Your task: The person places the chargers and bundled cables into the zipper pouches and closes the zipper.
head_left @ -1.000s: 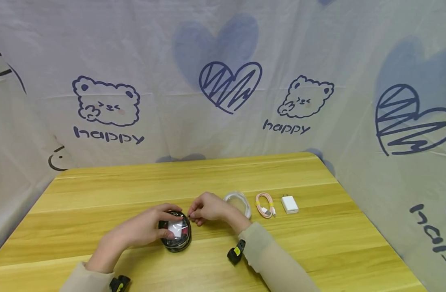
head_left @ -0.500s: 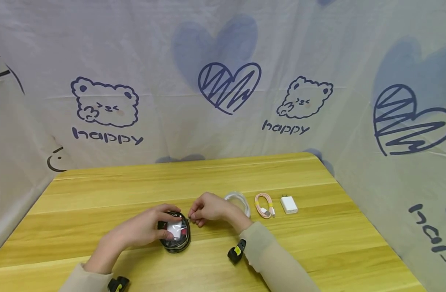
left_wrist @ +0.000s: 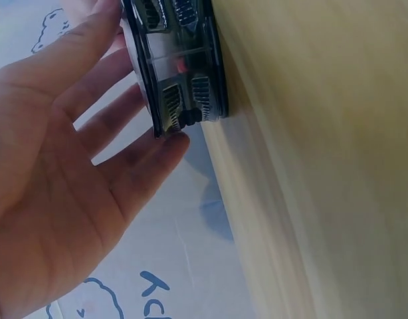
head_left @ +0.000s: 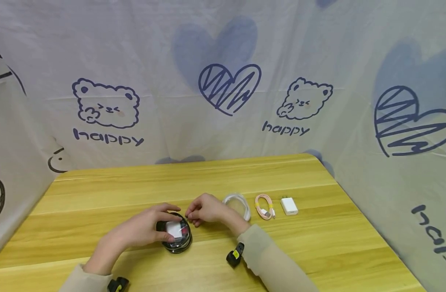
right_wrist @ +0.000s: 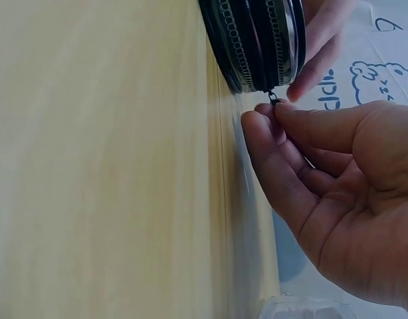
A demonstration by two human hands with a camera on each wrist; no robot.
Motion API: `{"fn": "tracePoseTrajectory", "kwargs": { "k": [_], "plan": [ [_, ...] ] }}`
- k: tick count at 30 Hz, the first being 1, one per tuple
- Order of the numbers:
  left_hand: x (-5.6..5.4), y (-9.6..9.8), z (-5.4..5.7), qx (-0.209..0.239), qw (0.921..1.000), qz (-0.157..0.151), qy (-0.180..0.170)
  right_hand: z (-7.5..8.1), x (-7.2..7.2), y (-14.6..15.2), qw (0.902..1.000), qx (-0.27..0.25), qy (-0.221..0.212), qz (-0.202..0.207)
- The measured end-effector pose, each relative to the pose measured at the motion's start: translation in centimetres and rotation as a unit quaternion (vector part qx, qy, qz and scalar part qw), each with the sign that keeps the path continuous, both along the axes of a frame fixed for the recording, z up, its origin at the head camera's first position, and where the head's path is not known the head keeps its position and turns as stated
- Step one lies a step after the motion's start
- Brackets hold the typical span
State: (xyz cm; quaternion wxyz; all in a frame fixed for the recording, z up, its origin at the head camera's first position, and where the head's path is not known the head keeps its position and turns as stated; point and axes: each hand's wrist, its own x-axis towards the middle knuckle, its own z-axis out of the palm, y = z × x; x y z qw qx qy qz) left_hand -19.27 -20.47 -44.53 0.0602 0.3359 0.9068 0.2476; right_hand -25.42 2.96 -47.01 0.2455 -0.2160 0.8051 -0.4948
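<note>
A small round zip pouch (head_left: 181,244) with black edging and a clear top stands on the table, a white block (head_left: 174,229) showing through the top. My left hand (head_left: 142,228) holds it from the left, thumb on the near side and fingers over the far side. In the left wrist view the pouch (left_wrist: 181,63) shows see-through sides and a bit of red inside. My right hand (head_left: 209,208), at the pouch's far right edge, pinches the zipper pull (right_wrist: 274,100) between thumb and index finger. The zipper teeth run along the pouch's side in the right wrist view.
Right of the hands lie a coiled white cable (head_left: 246,206), partly behind the right wrist, a pink cable (head_left: 260,207) bound with yellow ties, and a white charger plug (head_left: 289,206). The wooden table (head_left: 109,182) ends at a printed cloth (head_left: 164,81) behind.
My right hand has shifted slightly left along the pouch's rim with the zipper pull. The left hand keeps its hold in nearly the same place.
</note>
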Motion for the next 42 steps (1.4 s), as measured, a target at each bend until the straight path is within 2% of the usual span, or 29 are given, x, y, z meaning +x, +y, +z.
{"fn": "tracePoseTrajectory", "kwargs": {
  "k": [7,16,29,36,42],
  "plan": [
    [0.1,0.1,0.1,-0.001,0.9999,-0.012,-0.002,-0.1,0.0,0.0,1.0,0.002,-0.006,0.002],
    [0.2,0.3,0.0,-0.009,0.9997,0.005,-0.022,-0.2,-0.2,0.2,0.9999,0.008,-0.01,0.008],
    [0.5,0.4,0.2,-0.012,0.9992,0.016,-0.036,0.5,0.0,1.0,0.9978,0.021,-0.03,0.055],
    [0.3,0.1,0.0,-0.004,0.9994,0.011,-0.034,0.4,-0.1,0.8,0.9988,0.023,-0.024,0.035],
    [0.2,-0.1,0.0,0.009,0.9999,0.005,-0.002,0.1,0.0,0.4,0.9998,0.013,-0.011,0.014]
  ]
}}
